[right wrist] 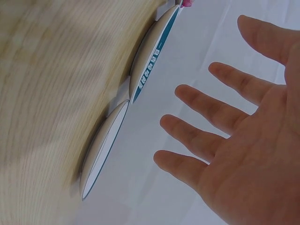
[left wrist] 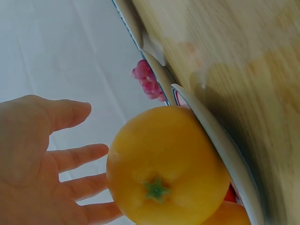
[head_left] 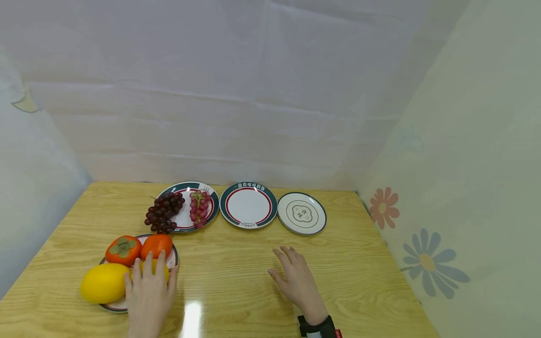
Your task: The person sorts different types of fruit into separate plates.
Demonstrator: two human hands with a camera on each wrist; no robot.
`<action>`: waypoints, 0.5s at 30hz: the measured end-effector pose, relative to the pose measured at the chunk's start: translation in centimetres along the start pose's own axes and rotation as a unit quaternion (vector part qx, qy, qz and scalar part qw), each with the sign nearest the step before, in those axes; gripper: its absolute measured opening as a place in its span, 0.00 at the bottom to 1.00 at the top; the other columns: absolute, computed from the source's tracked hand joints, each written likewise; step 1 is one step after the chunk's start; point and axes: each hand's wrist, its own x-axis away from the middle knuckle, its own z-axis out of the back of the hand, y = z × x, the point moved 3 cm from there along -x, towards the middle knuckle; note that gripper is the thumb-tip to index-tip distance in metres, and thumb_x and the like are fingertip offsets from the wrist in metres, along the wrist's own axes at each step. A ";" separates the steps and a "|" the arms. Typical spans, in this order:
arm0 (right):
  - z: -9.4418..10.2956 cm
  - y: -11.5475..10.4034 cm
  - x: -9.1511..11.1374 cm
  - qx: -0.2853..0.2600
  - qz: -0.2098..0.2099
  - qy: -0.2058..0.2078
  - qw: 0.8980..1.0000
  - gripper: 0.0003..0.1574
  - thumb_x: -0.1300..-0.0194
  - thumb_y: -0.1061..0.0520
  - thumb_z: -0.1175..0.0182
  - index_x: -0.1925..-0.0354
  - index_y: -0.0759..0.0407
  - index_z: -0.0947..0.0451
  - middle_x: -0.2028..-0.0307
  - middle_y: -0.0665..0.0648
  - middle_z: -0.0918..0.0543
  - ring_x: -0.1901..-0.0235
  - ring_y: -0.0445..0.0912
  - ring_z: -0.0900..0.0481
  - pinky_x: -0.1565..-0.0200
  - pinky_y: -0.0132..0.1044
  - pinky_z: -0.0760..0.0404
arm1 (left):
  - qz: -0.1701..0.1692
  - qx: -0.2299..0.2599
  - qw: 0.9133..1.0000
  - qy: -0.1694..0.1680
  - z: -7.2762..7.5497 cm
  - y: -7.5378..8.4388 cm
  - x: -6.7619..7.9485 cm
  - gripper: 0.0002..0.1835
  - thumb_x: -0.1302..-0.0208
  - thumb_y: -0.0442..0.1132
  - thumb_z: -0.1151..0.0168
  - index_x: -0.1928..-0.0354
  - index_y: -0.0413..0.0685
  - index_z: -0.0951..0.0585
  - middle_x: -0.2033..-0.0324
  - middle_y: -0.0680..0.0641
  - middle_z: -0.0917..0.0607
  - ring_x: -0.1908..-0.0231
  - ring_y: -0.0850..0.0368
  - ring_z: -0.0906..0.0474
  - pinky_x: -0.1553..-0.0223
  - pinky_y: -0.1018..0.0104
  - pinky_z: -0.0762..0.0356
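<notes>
My left hand (head_left: 148,291) spreads its fingers over a yellow-orange round fruit (head_left: 162,270), which the hand partly hides. The left wrist view shows this fruit (left wrist: 168,164) with a green star-shaped stem mark, close to the fingertips (left wrist: 98,150); whether they touch it I cannot tell. It lies on a plate (head_left: 174,257) beside a yellow oval fruit (head_left: 103,284), a persimmon (head_left: 114,251) with a green calyx and another red-orange fruit (head_left: 157,244). My right hand (head_left: 297,286) hovers above the table, fingers extended and apart, holding nothing in the right wrist view.
Along the table's back stand a plate (head_left: 182,219) with dark grapes (head_left: 162,213) and pink grapes (head_left: 199,209), a green-and-red rimmed plate (head_left: 249,206), and a smaller white plate (head_left: 314,218). Pale cloth (head_left: 253,117) and a flowered side wall (head_left: 465,188) border the wooden table (head_left: 228,281).
</notes>
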 end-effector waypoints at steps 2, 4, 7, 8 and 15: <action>-0.1 0.0 0.0 0.002 -0.001 0.000 1.000 0.32 0.41 0.46 0.38 0.41 0.55 0.30 0.42 0.63 0.27 0.40 0.61 0.35 0.40 0.59 0.33 | -0.002 -0.001 1.000 -0.001 0.1 0.1 0.0 0.27 0.45 0.43 0.36 0.45 0.36 0.27 0.47 0.26 0.28 0.45 0.26 0.40 0.46 0.25 0.45; -0.1 0.1 0.0 0.002 -0.002 0.000 1.000 0.32 0.41 0.46 0.38 0.41 0.55 0.30 0.42 0.63 0.27 0.40 0.61 0.35 0.40 0.59 0.33 | -0.003 -0.002 1.000 0.000 0.1 0.1 0.1 0.27 0.45 0.43 0.36 0.45 0.36 0.27 0.47 0.26 0.28 0.45 0.26 0.40 0.47 0.26 0.44; -0.1 0.2 0.0 0.002 -0.003 0.001 1.000 0.32 0.41 0.46 0.38 0.41 0.55 0.30 0.42 0.63 0.27 0.40 0.61 0.35 0.40 0.60 0.33 | 0.001 -0.011 1.000 -0.003 0.1 -0.1 0.2 0.28 0.47 0.44 0.35 0.46 0.36 0.27 0.47 0.27 0.28 0.45 0.26 0.40 0.49 0.25 0.43; -0.1 0.2 0.0 0.001 -0.003 0.002 1.000 0.32 0.41 0.46 0.38 0.41 0.55 0.30 0.42 0.64 0.27 0.40 0.62 0.35 0.40 0.61 0.33 | 0.003 -0.015 1.000 -0.004 0.0 -0.2 0.3 0.28 0.48 0.44 0.34 0.47 0.37 0.26 0.47 0.27 0.29 0.45 0.25 0.40 0.50 0.25 0.42; -0.1 0.2 0.1 0.002 -0.008 -0.001 1.000 0.32 0.41 0.46 0.38 0.41 0.55 0.31 0.42 0.63 0.27 0.39 0.61 0.35 0.40 0.61 0.33 | 0.020 -0.042 0.998 -0.043 -0.5 -1.4 0.8 0.35 0.57 0.41 0.27 0.44 0.39 0.28 0.44 0.25 0.34 0.46 0.24 0.41 0.59 0.28 0.34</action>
